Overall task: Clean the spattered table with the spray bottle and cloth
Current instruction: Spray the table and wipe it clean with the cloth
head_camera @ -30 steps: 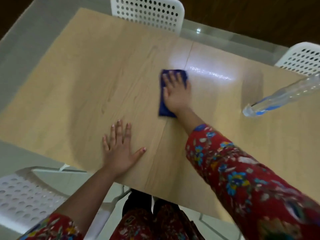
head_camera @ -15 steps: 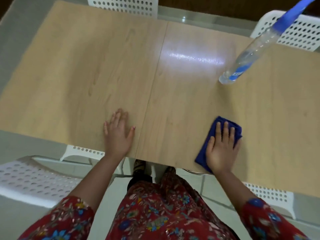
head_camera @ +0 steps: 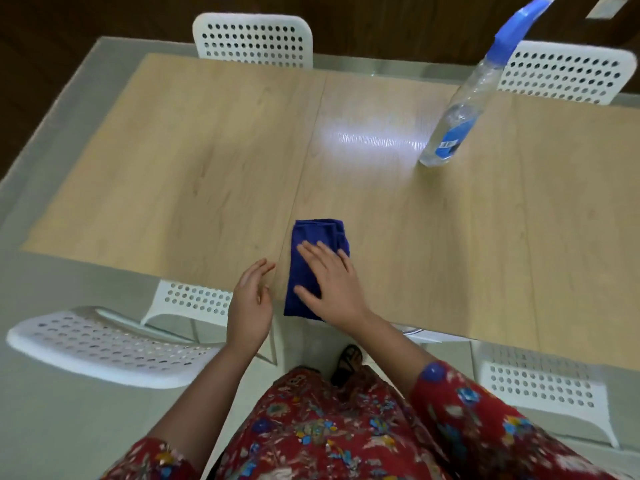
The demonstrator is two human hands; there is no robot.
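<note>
While R hand [head_camera: 332,289] lies flat, cloth [head_camera: 317,233] under fingers [head_camera: 311,253], L hand [head_camera: 249,306] beside

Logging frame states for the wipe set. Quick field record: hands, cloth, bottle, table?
right hand: flat on the cloth, fingers straight, pressing it to the table
left hand: open beside the cloth at the near edge, holding nothing
cloth: blue, folded, near the table's middle seam
spray bottle: standing on the table, far right, untouched
table: light wood, glare patch by the spray bottle; no spatter discernible
chairs: white, perforated, around the table
</note>
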